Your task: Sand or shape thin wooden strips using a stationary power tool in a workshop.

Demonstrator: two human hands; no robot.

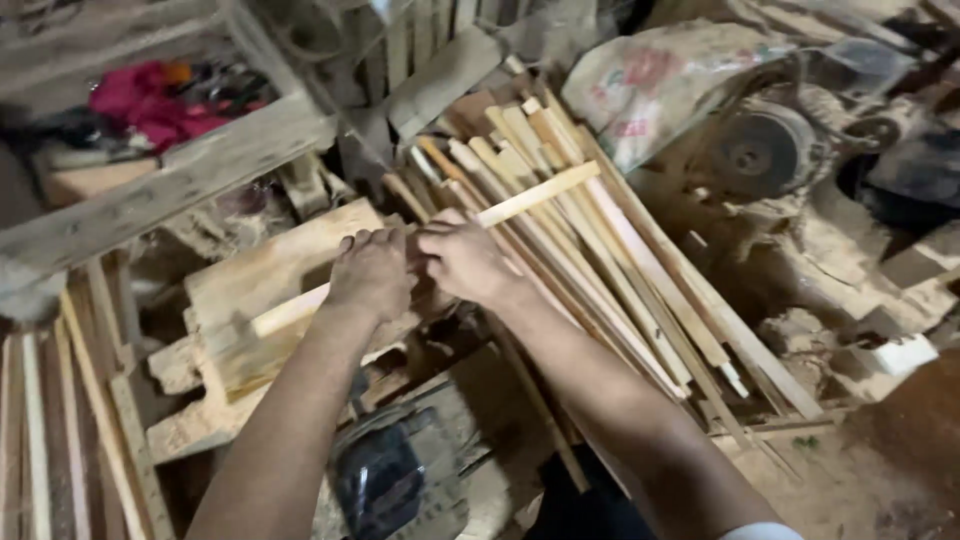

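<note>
Left hand (372, 272) and right hand (462, 255) both closed around thin wooden strip (430, 236) near its middle, held level above pile of similar strips (600, 270) and rough wooden block (270, 290). Strip looked light, stiff, splintery, likely snapping if bent; mid-length grip balanced it.

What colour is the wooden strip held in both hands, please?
Pale yellowish tan, bare wood; the wooden strip shows best in the head view.

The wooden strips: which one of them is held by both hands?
The pale wooden strip lying crosswise over the pile of strips. The left hand and right hand grip its middle; the others lie untouched.
</note>
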